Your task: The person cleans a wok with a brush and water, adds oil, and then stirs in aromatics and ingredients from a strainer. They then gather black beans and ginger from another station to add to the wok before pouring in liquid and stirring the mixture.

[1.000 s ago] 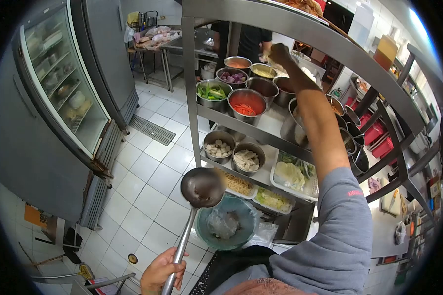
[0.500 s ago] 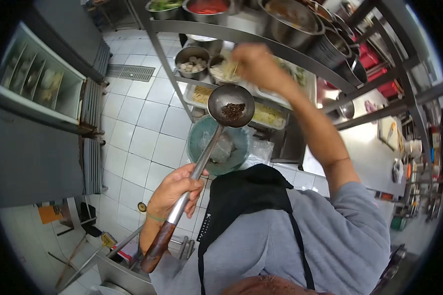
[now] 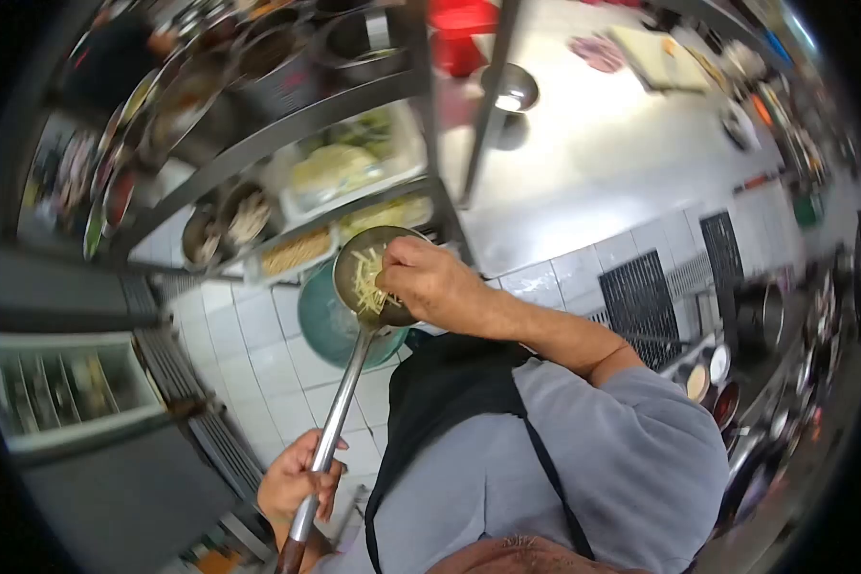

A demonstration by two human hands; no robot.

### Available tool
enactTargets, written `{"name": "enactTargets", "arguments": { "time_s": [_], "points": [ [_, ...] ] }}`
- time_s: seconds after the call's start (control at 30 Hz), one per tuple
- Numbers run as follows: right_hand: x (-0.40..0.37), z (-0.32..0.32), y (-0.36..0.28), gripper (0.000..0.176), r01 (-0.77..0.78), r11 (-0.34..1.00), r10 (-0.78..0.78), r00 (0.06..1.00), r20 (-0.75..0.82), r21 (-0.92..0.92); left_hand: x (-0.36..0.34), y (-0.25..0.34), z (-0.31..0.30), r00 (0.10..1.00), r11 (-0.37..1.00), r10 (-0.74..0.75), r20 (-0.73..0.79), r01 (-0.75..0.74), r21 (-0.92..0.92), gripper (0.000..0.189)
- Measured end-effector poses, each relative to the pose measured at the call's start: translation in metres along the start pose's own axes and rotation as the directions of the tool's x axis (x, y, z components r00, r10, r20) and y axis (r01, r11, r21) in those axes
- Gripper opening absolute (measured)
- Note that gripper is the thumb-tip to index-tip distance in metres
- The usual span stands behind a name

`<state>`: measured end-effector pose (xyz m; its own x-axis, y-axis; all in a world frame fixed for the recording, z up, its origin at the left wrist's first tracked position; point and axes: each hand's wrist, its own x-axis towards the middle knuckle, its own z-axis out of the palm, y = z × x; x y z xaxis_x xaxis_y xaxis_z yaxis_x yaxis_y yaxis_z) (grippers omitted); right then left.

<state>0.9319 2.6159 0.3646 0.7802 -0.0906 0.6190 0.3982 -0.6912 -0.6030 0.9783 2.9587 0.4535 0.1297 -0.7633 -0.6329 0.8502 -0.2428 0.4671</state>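
Observation:
My left hand (image 3: 299, 478) is wrapped round the metal handle of a long ladle (image 3: 340, 402), whose dark wooden end points down to the lower left. Pale yellow-green strips (image 3: 371, 282) lie in the ladle's round bowl. Over the right side of that bowl is my right hand (image 3: 421, 282), its fingers pinched together at the strips; whether it still holds any is hidden. Beneath the ladle, on the tiled floor, stands a green tub (image 3: 318, 320).
A metal rack (image 3: 287, 124) holds pots, and below are bowls and a white tray (image 3: 397, 170) of vegetables. A steel counter (image 3: 555, 163) at upper right bears a metal bowl (image 3: 510, 88) and a cutting board (image 3: 655, 59). Black floor grates (image 3: 638, 292) lie right.
The view has turned toward the steel counter. My right hand has come from the bowls on the rack to the ladle, where pale strips now lie and dark bits showed before.

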Motion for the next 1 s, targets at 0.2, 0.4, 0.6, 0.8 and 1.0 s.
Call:
{"name": "enactTargets", "arguments": {
  "time_s": [0.2,0.4,0.6,0.8,1.0],
  "points": [
    [-0.074,-0.139,0.008,0.018,-0.138,0.978,0.117,0.983,-0.139,-0.159,0.088,0.011,0.101,0.981,0.971,-0.189,0.054,0.178,0.157,0.046],
    [-0.189,-0.244,0.026,0.037,-0.487,0.811,0.329,0.838,-0.436,-0.325,0.211,0.003,0.203,0.962,0.917,-0.25,0.105,0.201,0.345,0.043],
    [-0.294,-0.32,-0.002,0.013,-0.753,0.65,0.429,0.477,-0.767,-0.104,0.352,-0.023,0.316,0.922,0.721,-0.339,0.189,0.125,0.681,0.034],
    [-0.346,-0.323,-0.011,0.017,-0.754,0.506,0.745,0.136,-0.653,0.42,0.503,-0.095,0.411,0.811,0.67,-0.506,0.293,0.155,0.726,0.026],
    [-0.352,-0.339,0.028,0.049,-0.253,0.256,0.967,0.074,-0.245,0.933,0.606,-0.174,0.477,0.716,0.629,-0.542,0.44,-0.001,0.777,0.021]
  ]
}}
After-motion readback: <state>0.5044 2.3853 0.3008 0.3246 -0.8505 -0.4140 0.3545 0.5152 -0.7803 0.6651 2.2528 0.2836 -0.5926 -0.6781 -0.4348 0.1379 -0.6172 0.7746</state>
